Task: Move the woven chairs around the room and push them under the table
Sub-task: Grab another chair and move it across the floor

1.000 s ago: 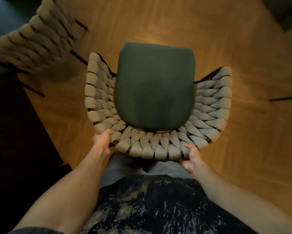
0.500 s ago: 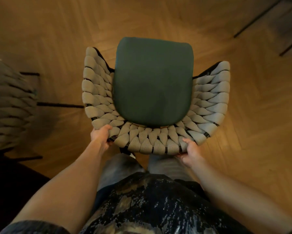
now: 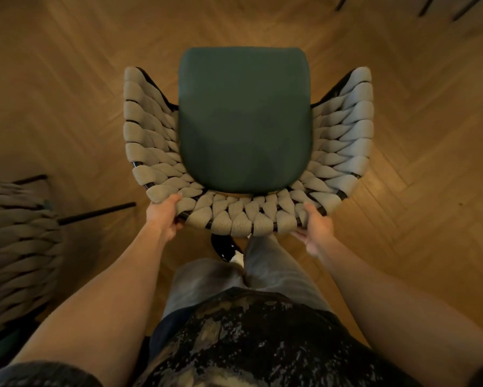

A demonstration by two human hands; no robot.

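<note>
A woven chair [image 3: 245, 152] is seen from directly above, in the middle of the view, with its dark green seat cushion [image 3: 244, 118] facing up and the curved backrest of thick beige rope nearest the person. The backrest's rim is gripped on both sides. The left hand [image 3: 163, 217] is curled round the rim at its left end, thumb on top of the weave and fingers tucked underneath. The right hand [image 3: 315, 229] is wrapped round the rim at the right end, fingers laid over the rope and palm turned up below it. Both arms are stretched forward from the body. Whether the chair's legs are touching the herringbone wood floor [image 3: 416, 135] cannot be told, as they are hidden beneath the seat. Grey trousers [image 3: 271, 269] and a dark shoe [image 3: 223, 247] are seen just below the backrest. A second woven chair [image 3: 16, 241] is caught at the left edge, well apart from the held one, with thin black legs [image 3: 95, 213] sticking out towards it. More thin dark legs [image 3: 426, 5] are glimpsed at the top right corner.
</note>
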